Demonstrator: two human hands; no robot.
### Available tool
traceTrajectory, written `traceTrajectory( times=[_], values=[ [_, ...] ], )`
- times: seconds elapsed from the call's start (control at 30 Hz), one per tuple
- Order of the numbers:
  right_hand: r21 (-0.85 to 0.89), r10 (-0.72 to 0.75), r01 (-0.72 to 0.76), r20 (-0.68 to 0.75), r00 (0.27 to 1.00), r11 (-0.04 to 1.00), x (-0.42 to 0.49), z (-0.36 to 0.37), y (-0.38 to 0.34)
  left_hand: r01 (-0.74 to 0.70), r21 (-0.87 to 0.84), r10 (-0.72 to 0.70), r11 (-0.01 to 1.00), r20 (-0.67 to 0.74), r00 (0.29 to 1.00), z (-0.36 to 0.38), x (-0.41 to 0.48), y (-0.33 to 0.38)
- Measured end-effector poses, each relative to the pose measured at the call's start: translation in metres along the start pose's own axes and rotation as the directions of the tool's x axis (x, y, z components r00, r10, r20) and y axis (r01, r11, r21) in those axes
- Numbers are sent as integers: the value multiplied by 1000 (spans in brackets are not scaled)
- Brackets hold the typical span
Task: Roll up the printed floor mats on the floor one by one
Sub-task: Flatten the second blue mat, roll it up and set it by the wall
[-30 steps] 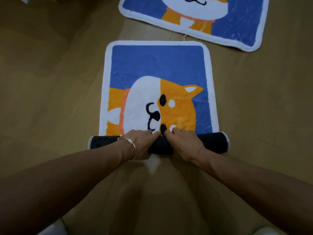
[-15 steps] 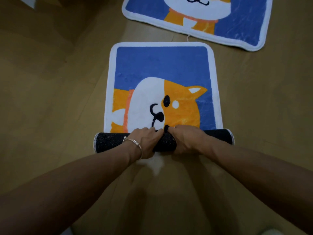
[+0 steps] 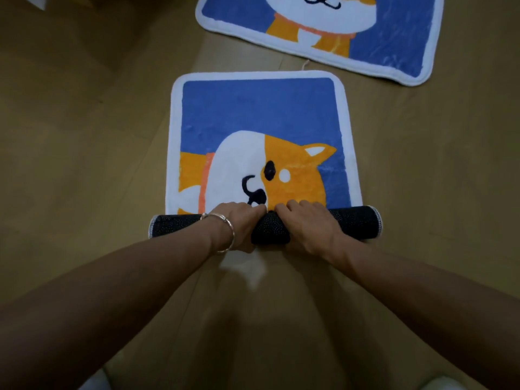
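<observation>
A blue floor mat (image 3: 257, 119) printed with an orange and white dog lies flat on the wooden floor in front of me. Its near end is rolled into a black dotted tube (image 3: 356, 222) lying crosswise. My left hand (image 3: 239, 223), with a silver bracelet on the wrist, and my right hand (image 3: 306, 225) press side by side on the middle of the roll, fingers curled over its top onto the print. A second dog-print mat (image 3: 394, 32) lies flat farther away at the upper right, partly cut off by the frame.
Brown wooden floor (image 3: 84, 164) surrounds the mats on all sides. A pale object shows at the top left corner (image 3: 36, 1). Light shapes at the bottom edge (image 3: 92, 381) sit close to me.
The roll has advanced a little up the mat, covering more of the dog's face. Both hands stayed on the middle of the roll and moved with it.
</observation>
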State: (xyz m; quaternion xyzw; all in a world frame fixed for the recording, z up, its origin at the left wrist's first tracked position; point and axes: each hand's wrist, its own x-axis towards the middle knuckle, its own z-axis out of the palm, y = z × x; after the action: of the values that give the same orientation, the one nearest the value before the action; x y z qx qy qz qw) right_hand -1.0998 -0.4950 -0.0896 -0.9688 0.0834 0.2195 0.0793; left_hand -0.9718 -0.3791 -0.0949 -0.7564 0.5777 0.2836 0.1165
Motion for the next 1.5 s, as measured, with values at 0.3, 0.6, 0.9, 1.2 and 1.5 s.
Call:
traceTrajectory(
  times=[0.3,0.6,0.9,1.2,1.5],
  values=[
    [158,-62,0,392,918,987,28,-24,12,80,-79,-83,994,-45,995,5,-5,8],
    [-18,-114,116,113,987,993,8,-9,7,78,-56,-81,995,-50,995,9,-6,10],
    [97,-91,68,267,959,993,29,-21,14,66,-64,-67,996,-26,997,-1,1,4],
    [62,-84,75,165,983,995,37,-19,16,62,68,-52,996,-137,989,0,-1,1],
    [-88,-37,42,53,998,995,25,-16,14,49,-63,-51,997,-23,998,-15,15,-10]
  ],
)
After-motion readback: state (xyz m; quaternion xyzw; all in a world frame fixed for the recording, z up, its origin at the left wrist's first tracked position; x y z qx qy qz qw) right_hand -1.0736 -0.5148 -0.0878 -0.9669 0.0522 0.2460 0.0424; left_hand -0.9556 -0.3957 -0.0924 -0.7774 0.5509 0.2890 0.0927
